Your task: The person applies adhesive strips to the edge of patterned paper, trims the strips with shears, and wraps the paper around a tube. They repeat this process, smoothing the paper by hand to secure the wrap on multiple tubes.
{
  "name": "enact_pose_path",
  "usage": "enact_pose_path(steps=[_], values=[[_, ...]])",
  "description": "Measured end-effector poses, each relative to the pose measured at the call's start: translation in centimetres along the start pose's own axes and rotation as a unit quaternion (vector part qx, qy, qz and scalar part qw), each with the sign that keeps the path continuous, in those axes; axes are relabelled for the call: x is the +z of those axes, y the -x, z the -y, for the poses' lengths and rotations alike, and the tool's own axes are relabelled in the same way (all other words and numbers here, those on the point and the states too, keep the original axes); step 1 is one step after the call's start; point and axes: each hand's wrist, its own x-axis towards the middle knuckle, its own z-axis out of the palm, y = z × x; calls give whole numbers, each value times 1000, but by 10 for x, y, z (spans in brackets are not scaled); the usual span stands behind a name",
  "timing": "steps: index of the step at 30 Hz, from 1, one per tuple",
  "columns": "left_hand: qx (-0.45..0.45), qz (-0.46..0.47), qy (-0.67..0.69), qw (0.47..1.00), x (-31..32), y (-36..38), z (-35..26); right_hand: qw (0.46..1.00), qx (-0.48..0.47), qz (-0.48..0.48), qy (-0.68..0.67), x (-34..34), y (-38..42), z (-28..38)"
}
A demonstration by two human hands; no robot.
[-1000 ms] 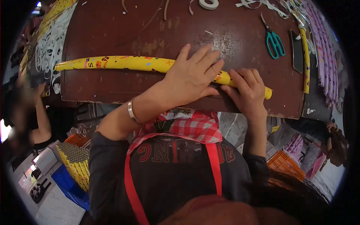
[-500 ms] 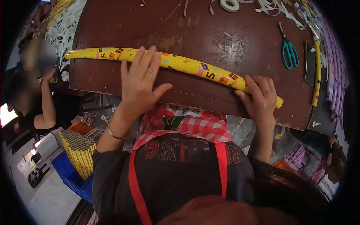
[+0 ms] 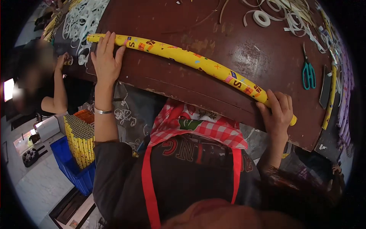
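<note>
A long yellow tube (image 3: pixel 187 59) with printed gifts and letters lies across the brown table (image 3: pixel 171 84). Near its left end, my left hand (image 3: pixel 106 63) rests on it with the fingers extended and the thumb apart. My right hand (image 3: pixel 277 110) is wrapped round the tube close to its right end, and the tip sticks out beyond the fingers. A silver bangle sits on my left wrist.
Teal scissors (image 3: pixel 309 74), a dark flat object (image 3: pixel 325 87) and a white tape roll (image 3: pixel 261 18) lie on the table. White strips (image 3: pixel 82 26) hang at the left. A blue crate (image 3: pixel 70 164) holds yellow tubes (image 3: pixel 79 141). A co-worker's arm (image 3: pixel 59 89) is at left.
My left hand has slid leftward along the tube towards its left end. My right hand still grips the right end. The whole view has shifted and tilted a little.
</note>
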Motion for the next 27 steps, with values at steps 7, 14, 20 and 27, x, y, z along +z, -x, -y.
enact_pose_path(steps=[7,14,20,27], values=[[-41,-5,-23,999,13,-24,78,1000,-12,-1,-3,0,1,-2],[-98,1,-46,994,15,-30,118,1000,-11,5,4,0,1,-2],[2,-65,-36,997,16,-24,94,1000,4,23,3,-2,-1,-1],[118,-7,-27,993,-12,-18,28,1000,12,28,3,-1,1,-2]])
